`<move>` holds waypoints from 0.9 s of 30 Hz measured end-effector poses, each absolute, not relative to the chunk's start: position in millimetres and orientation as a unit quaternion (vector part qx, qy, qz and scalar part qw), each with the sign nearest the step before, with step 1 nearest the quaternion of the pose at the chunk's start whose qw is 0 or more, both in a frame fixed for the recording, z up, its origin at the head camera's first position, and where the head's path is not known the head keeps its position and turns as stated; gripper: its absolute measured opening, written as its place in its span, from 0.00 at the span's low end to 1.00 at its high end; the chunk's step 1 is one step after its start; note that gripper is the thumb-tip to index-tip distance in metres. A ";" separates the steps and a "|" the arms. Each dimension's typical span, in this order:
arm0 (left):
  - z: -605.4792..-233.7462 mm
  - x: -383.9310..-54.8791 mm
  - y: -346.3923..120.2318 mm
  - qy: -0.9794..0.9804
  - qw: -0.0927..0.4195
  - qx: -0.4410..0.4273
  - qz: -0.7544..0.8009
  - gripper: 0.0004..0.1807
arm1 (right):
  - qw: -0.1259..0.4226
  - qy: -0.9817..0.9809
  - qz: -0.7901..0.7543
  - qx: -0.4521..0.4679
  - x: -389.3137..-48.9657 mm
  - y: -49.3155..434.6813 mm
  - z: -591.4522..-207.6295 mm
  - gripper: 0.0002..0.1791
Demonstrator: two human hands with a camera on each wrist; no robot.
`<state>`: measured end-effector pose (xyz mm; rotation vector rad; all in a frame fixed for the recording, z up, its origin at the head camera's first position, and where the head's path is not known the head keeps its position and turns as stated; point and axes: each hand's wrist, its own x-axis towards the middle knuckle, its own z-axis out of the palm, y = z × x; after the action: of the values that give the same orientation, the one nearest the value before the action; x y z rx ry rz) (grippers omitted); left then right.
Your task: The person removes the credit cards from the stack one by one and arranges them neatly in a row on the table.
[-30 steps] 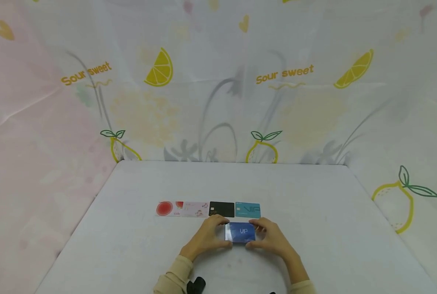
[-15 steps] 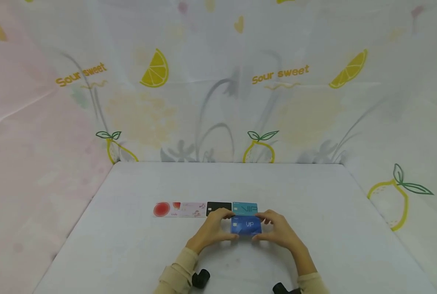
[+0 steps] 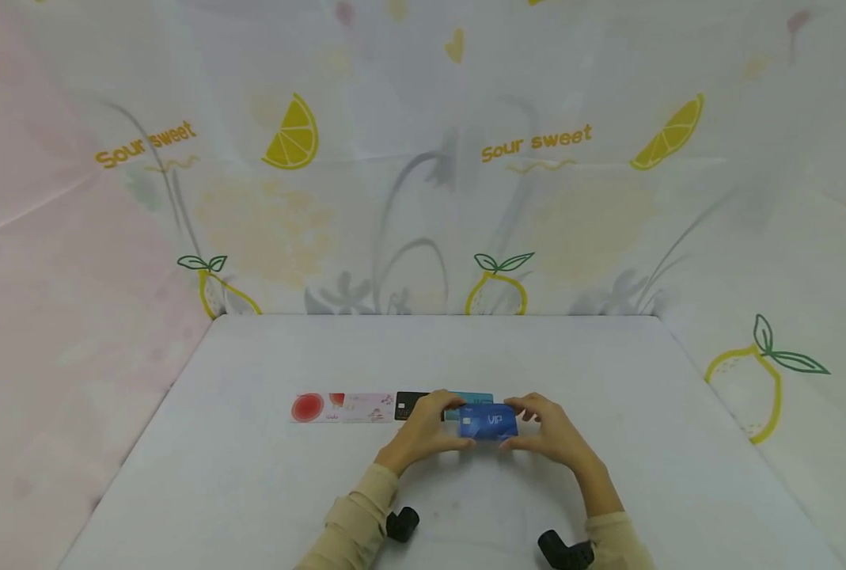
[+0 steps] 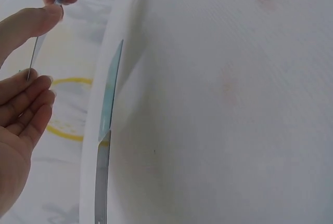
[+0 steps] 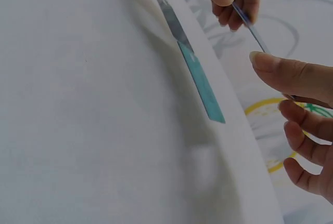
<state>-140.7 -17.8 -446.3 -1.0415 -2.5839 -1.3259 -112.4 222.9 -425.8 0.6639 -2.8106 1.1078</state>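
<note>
A blue VIP card (image 3: 490, 422) is held up off the table, between my two hands. My left hand (image 3: 423, 431) pinches its left end between thumb and fingers, and my right hand (image 3: 552, 434) pinches the right end the same way. Both wrist views show the blue card (image 5: 256, 36) nearly edge-on, raised above the tabletop. Behind it in the head view, a teal card (image 3: 476, 397) lies flat, partly covered by the blue card and my left fingers. Next to the teal card lies a black card (image 3: 407, 405), its right part hidden by my left hand.
Left of the black card, a pink patterned card (image 3: 366, 407) and a card with a red round print (image 3: 309, 408) continue the row on the white table (image 3: 252, 491). A printed cloth (image 3: 394, 198) hangs behind and along the sides. Black wrist devices (image 3: 565, 552) sit by both sleeves.
Both hands have lifted the blue card and carried it away from me and to the right. It now overlaps the teal card in view. The head view has shifted slightly.
</note>
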 end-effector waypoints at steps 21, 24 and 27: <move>-442.4 -166.1 16.1 -0.854 0.001 -0.328 -0.404 0.31 | 0.044 -0.909 0.364 0.197 -131.2 253.5 -428.4 0.32; -442.1 -169.4 22.2 -0.857 -0.002 -0.327 -0.398 0.31 | 0.038 -0.912 0.363 0.186 -134.4 257.9 -428.0 0.32; -443.3 -173.3 27.5 -0.861 -0.002 -0.327 -0.390 0.31 | 0.035 -0.914 0.365 0.176 -137.5 261.1 -429.2 0.32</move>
<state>-173.3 27.5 -443.3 -1.0272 -2.7085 -1.2259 -137.5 261.1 -429.2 0.5397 -2.8083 1.1210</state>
